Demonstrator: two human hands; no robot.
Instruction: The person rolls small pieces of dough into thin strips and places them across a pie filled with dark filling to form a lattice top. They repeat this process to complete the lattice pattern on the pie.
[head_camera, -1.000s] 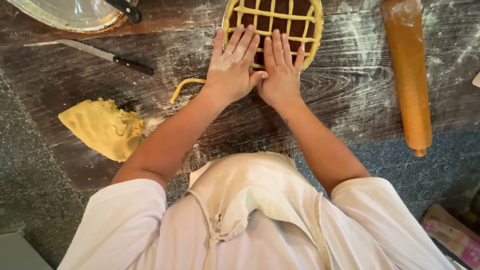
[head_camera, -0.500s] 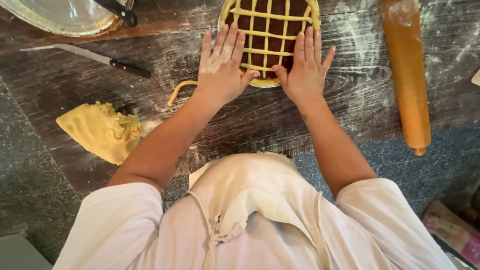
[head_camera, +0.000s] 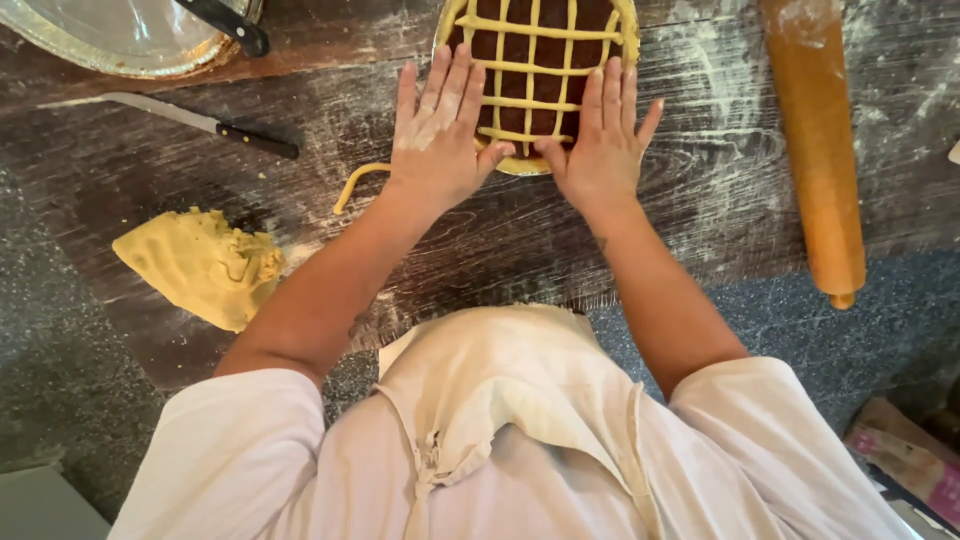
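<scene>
With the tart at the counter's far edge, both flat, open hands, left hand and right hand, grasp nothing and should press its near rim lightly, sparing the lattice strips.

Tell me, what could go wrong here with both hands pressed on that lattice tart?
The left hand and right hand lie flat on the near edge of the lattice tart; hard pressure could squash or tear its thin dough strips. The knife lies bare just beside the left forearm, so a sideways sweep might catch the blade. The rolling pin points toward the board's near edge and could roll if bumped.
</scene>
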